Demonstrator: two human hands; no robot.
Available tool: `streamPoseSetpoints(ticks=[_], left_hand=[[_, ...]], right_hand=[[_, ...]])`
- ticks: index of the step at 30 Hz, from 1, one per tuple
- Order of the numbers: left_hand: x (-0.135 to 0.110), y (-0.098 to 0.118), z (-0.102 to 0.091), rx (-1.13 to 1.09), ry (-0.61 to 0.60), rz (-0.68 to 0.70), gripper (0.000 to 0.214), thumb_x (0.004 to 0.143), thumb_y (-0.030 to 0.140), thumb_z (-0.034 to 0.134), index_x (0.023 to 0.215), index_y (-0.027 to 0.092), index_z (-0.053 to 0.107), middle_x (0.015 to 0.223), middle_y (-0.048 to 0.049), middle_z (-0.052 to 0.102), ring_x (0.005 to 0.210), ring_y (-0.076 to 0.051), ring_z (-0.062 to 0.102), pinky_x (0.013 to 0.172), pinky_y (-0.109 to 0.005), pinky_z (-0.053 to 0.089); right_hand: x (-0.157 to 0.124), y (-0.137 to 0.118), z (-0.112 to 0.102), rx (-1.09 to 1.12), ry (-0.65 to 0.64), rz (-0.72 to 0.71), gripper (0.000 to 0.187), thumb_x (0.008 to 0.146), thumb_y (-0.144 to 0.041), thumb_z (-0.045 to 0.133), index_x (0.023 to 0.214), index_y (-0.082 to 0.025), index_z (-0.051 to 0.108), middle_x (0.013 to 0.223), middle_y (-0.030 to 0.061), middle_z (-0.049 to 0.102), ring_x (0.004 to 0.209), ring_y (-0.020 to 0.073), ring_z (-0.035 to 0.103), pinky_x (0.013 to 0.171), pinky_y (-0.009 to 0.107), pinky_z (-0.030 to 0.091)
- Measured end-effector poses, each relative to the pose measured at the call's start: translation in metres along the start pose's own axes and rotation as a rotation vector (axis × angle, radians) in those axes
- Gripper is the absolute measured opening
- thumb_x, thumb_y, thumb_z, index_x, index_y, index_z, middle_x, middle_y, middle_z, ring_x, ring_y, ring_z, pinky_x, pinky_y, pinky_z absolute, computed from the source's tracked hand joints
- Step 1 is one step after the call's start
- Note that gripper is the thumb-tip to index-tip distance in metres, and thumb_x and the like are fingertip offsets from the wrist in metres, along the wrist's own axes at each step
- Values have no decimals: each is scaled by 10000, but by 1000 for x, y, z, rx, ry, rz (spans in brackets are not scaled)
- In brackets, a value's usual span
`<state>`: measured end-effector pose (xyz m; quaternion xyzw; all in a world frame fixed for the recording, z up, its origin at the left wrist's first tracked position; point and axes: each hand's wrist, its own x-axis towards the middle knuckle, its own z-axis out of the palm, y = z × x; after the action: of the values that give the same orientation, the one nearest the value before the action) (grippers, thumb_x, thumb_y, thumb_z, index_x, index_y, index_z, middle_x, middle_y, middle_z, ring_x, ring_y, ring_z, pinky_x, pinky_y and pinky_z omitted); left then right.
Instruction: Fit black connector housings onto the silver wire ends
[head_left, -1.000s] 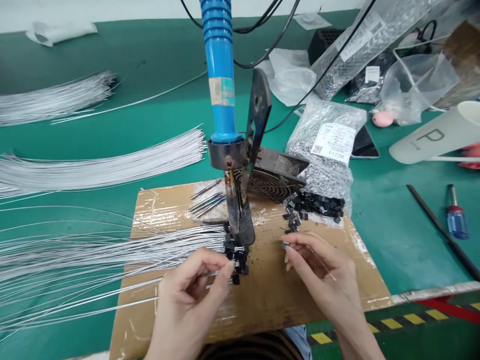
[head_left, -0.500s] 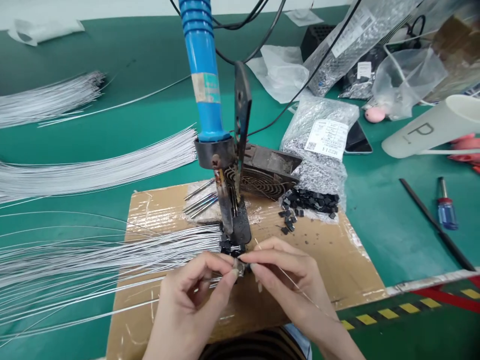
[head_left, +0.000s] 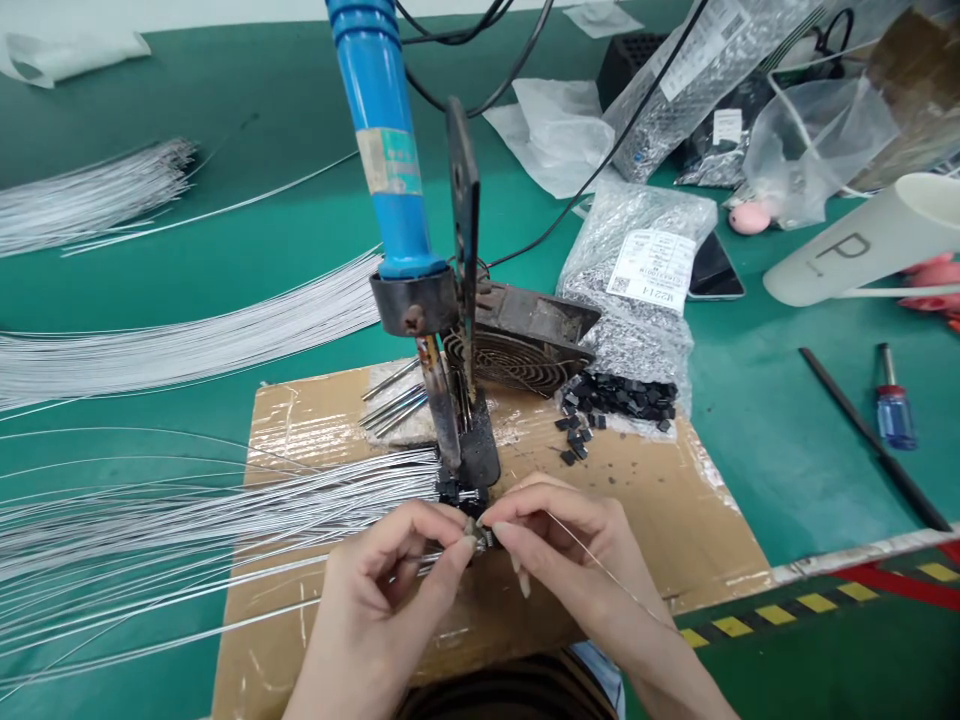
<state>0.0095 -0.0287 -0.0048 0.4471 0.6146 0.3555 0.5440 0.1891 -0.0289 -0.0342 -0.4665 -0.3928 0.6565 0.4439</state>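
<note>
while the head view of a second ago has the right hand beside the loose black pieces, it now meets the left hand, so the work gathers at one spot. both hands' thumbs and forefingers pinch at a small grey piece over the cardboard; its exact shape is hidden. a thin strand crosses the right hand. the soldering iron and wire bundle crowd the space just beyond, a fan behind.
</note>
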Motion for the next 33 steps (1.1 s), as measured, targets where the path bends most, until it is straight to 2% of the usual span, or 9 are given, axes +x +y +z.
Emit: streamPoseSetpoints(ticks=[7, 12, 23, 26, 29, 33], left_hand=[[-1, 3, 3, -54, 13, -24, 139, 836, 205, 790, 698, 217, 770, 797, -16, 770, 703, -141, 676, 666, -184, 503], [-1, 2, 3, -94, 11, -38, 144, 833, 193, 793, 693, 213, 764, 834, -24, 785, 734, -149, 703, 693, -189, 529], [1, 1, 0, -38, 2, -19, 141, 838, 216, 791, 699, 204, 773, 841, -50, 788, 738, -173, 722, 686, -214, 554], [3, 0, 1, -40, -10, 10, 129, 831, 182, 788, 707, 206, 764, 836, -44, 787, 758, -171, 728, 701, -202, 564], [2, 0, 4, -47, 48, -3, 145, 844, 177, 771, 706, 212, 745, 857, -27, 788, 763, -146, 710, 706, -176, 541], [2, 2, 7, -45, 84, 2, 147, 842, 176, 774, 704, 207, 735, 855, -20, 776, 746, -134, 686, 687, -171, 521]], right_hand=[[3, 1, 1, 38, -10, 9, 93, 941, -260, 783, 941, -257, 876, 819, 2, 666, 581, 75, 543, 528, 207, 409], [1, 5, 1, 34, 1, 2, 95, 938, -274, 785, 938, -233, 870, 824, 8, 669, 579, 81, 535, 523, 219, 407], [2, 3, 3, 21, -12, 10, 103, 947, -300, 781, 931, -234, 859, 839, 9, 670, 583, 89, 546, 532, 228, 426], [-4, 9, 1, -92, 21, -63, 223, 1064, -361, 616, 1125, -285, 817, 882, 9, 647, 659, 122, 577, 616, 258, 476], [-13, 15, 2, -297, 108, -178, 383, 1137, -371, 392, 1410, -312, 654, 875, 14, 604, 740, 172, 584, 710, 306, 500], [-19, 14, 11, -445, 221, -193, 393, 1131, -295, 353, 1506, -301, 471, 760, -29, 595, 662, 176, 569, 730, 329, 491]])
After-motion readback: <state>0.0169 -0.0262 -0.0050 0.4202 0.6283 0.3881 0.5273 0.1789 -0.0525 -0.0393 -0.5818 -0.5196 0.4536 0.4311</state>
